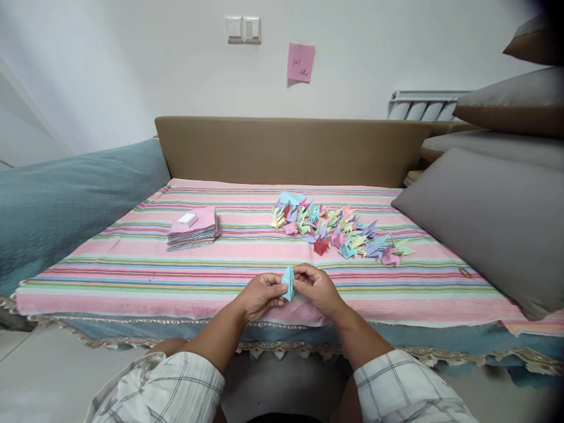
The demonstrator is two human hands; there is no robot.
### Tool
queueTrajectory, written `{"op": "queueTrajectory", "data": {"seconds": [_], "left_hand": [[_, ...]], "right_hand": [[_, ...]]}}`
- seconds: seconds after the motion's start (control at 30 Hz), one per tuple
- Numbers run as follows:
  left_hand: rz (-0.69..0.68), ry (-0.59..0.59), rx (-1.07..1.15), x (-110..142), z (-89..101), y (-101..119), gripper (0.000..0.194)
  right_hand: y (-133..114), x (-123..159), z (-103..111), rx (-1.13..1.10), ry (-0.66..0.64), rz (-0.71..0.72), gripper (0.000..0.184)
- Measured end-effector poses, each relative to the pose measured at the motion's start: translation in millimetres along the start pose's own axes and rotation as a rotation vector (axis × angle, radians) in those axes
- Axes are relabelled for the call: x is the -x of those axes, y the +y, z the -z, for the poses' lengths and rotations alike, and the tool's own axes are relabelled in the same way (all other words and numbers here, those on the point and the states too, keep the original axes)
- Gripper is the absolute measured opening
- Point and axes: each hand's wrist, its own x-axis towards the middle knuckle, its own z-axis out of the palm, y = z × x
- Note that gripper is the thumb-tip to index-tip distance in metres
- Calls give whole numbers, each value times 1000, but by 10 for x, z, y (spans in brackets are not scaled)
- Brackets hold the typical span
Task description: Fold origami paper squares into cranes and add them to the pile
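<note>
A small light-blue folded paper piece [288,283] is pinched between both of my hands at the near edge of the striped cloth [132,276]. My left hand [261,295] grips its left side with fingers closed. My right hand [316,288] holds its right side and top, fingers curled. Further back lies a pile of several folded paper cranes [335,230] in many pastel colours. To the left sits a stack of square paper sheets [194,230] with a small white object on top.
Grey cushions [489,223] are stacked along the right side. A teal blanket [66,200] covers the left. A brown backrest [291,150] runs behind the cloth. On the wall hang a pink note [301,62] and light switches [244,29].
</note>
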Motion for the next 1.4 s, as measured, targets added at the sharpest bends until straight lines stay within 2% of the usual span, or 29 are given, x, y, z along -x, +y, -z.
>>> {"op": "queueTrajectory", "data": {"seconds": [0.27,0.8,0.93,1.07,1.2,1.4], "left_hand": [[137,-74,-5,28,26,34,30],[228,-150,-18,56,42,15,28],[237,-147,-19,64,32,16,30],[228,-130,-17,71,31,21,29],[176,-82,40,45,39,-9,30],[81,-22,79,6,8,-57,37]], "right_hand": [[15,1,25,-229,-67,-177,23],[-41,31,79,-233,-318,-263,33],[-62,34,89,-193,-331,-225,31],[-86,12,90,-46,-316,-99,28],[-29,-17,104,144,-221,31,21],[40,-17,102,343,-85,134,9]]}}
